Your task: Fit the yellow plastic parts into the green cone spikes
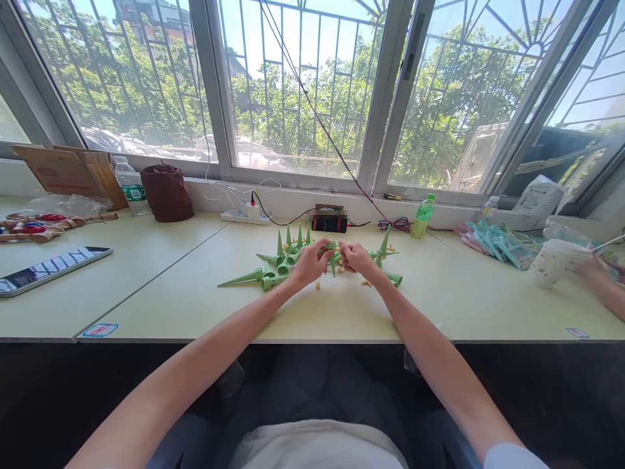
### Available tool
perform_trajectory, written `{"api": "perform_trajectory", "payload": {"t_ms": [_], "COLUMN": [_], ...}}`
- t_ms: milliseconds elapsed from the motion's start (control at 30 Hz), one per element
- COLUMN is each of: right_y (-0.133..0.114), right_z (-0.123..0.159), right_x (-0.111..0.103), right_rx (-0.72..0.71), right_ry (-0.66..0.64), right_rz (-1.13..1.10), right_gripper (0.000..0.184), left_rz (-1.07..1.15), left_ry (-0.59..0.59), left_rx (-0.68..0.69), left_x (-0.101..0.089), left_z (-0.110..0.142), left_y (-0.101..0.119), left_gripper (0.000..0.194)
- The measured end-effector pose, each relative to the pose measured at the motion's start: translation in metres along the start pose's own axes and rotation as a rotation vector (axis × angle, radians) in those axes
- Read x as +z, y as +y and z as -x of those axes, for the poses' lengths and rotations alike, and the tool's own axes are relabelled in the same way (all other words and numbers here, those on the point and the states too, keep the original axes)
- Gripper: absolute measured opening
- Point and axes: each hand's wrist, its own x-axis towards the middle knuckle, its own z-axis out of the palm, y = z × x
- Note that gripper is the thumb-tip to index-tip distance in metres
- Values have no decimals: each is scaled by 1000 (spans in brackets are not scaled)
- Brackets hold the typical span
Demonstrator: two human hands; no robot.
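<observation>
My left hand [313,262] is closed around a green plastic spike [333,263], its wide end up and its point down, over the table. Close beside it on the right, my right hand [355,257] has its fingers pinched together near the spike's top; what they hold, if anything, is too small to make out. More green spikes lie and stand around both hands: a long one [241,279] on its side at the left, several upright behind my left hand, and another upright one [383,247] at the right. Small tan pieces [318,286] are scattered among them.
A phone [329,220] leans at the back by a power strip [247,216] and cables. A green bottle [422,216], bagged packets [502,244] and a white cup [556,262] with another person's hand [596,277] are rightward. A larger phone [53,270] and brown bag [166,193] are leftward.
</observation>
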Motion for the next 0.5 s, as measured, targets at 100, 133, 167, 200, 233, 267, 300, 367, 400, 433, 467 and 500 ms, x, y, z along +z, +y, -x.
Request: {"api": "perform_trajectory", "payload": {"t_ms": [100, 133, 167, 200, 233, 267, 300, 367, 400, 433, 467, 500], "right_y": [3, 4, 5, 5, 6, 6, 5, 3, 2, 1, 0, -1], "right_z": [-2, -3, -3, -3, -3, -3, -2, 0, 1, 2, 3, 4], "right_x": [0, 0, 0, -1, -1, -1, -1, -1, -1, -1, -1, -1], "right_rx": [-32, -51, -75, -104, -137, -170, -200, -236, -245, -250, -253, -254], "right_ry": [30, 43, 55, 64, 71, 78, 84, 96, 102, 107, 111, 117], "right_rz": [70, 97, 126, 153, 180, 209, 241, 313, 347, 376, 399, 413], "right_gripper": [60, 60, 60, 60, 59, 59, 59, 59, 59, 60, 60, 61], "left_rz": [59, 94, 132, 168, 199, 221, 235, 243, 238, 229, 217, 204], "left_ry": [17, 22, 27, 30, 33, 32, 31, 19, 10, 2, -5, -10], "left_rx": [-64, -88, -110, -127, -138, -144, -147, -151, -151, -150, -147, -142], "left_x": [2, 2, 3, 4, 5, 5, 5, 5, 5, 5, 5, 4], "left_z": [-1, -2, -3, -4, -5, -6, -6, -7, -6, -6, -5, -4], "left_y": [-1, -1, -3, -4, -6, -8, -9, -11, -11, -10, -10, -9], "left_gripper": [26, 27, 27, 27, 27, 27, 27, 28, 29, 30, 31, 32]}}
